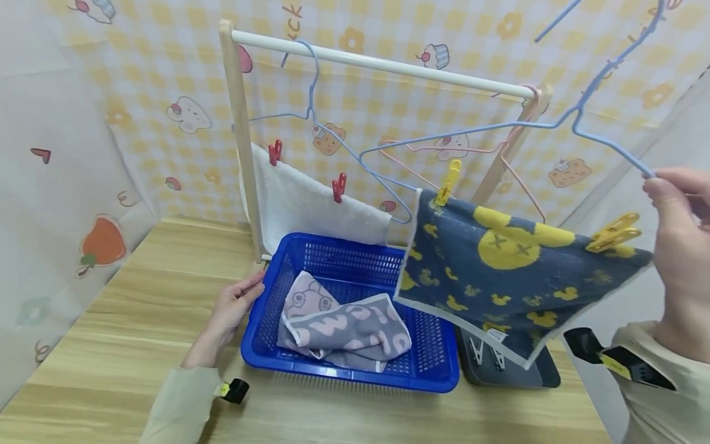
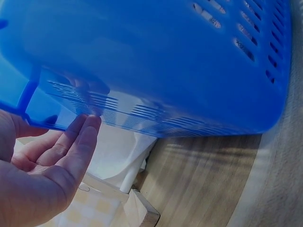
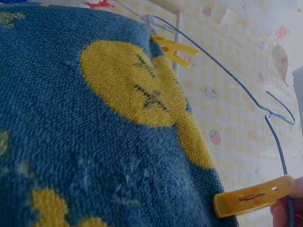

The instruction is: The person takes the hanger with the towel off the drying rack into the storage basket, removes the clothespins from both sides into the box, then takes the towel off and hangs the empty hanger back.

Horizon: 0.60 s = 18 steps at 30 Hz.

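Note:
In the head view my right hand [image 1: 682, 246] pinches the right end of a blue wire hanger [image 1: 460, 132], raised in front of the rack. A dark blue towel [image 1: 477, 290] with yellow figures hangs from it by two yellow clothespins [image 1: 448, 183]. The right wrist view has this towel [image 3: 109, 109] close up, with one clothespin [image 3: 253, 195] by the fingertips. My left hand [image 1: 230, 311] touches the left rim of a blue plastic basket [image 1: 255, 320], its fingers [image 2: 80, 146] fairly straight. Inside the basket lies a crumpled grey and pink towel [image 1: 344, 327].
Behind the basket stands a drying rack [image 1: 383, 60] with a white bar. A white towel [image 1: 316, 203] hangs there on another blue hanger, held by red clothespins [image 1: 339, 187]. A pink hanger [image 1: 516, 139] hangs at the right. A dark tray [image 1: 516, 376] holds white clothespins.

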Motion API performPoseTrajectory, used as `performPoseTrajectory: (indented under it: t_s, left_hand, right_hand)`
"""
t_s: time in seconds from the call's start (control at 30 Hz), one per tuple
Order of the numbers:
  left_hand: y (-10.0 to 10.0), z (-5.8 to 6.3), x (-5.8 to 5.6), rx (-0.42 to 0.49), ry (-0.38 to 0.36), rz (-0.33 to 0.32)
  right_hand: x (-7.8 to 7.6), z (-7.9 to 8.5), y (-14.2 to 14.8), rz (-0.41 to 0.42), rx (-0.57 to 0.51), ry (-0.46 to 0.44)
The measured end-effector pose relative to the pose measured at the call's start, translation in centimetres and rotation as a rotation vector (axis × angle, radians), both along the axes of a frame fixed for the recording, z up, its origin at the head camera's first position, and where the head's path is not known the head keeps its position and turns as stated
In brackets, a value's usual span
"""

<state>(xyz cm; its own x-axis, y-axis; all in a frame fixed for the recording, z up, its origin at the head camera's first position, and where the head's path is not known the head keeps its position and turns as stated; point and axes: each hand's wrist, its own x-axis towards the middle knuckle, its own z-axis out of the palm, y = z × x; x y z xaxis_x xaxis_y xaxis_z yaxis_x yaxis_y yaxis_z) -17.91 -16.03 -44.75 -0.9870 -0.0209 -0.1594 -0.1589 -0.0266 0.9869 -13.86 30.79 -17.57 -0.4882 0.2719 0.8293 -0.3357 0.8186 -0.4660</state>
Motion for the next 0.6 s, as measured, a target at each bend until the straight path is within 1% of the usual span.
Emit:
performPoseTrajectory:
  t_s: [0.1, 0.13, 0.2, 0.3, 0.37, 0.5, 0.6]
  left_hand:
    - [-0.1, 0.0, 0.0, -0.005, 0.012, 0.002]
    - [-0.1, 0.0, 0.0, -0.007, 0.015, 0.001]
    - [-0.1, -0.1, 0.0, -0.011, 0.015, -0.001]
    - [-0.2, -0.2, 0.1, -0.009, 0.009, 0.007]
    - [-0.2, -0.2, 0.0, -0.014, 0.009, 0.014]
    - [0.0, -0.1, 0.0, -0.037, 0.014, 0.021]
    - [0.0, 0.1, 0.0, -0.058, 0.016, 0.020]
  right_hand:
    - [-0.3, -0.1, -1.2, 0.113, -0.032, 0.046]
    - [-0.4, -0.1, -1.7, 0.158, -0.042, 0.075]
    - [-1.0, -0.1, -3.1, 0.237, -0.123, 0.139]
    - [-2.0, -0.3, -5.2, 0.375, -0.186, 0.249]
    - [-2.5, -0.6, -6.7, 0.423, -0.210, 0.288]
    - [-3.0, -1.8, -8.7, 0.428, -0.167, 0.278]
    - [-3.2, -3.0, -9.4, 0.418, -0.093, 0.249]
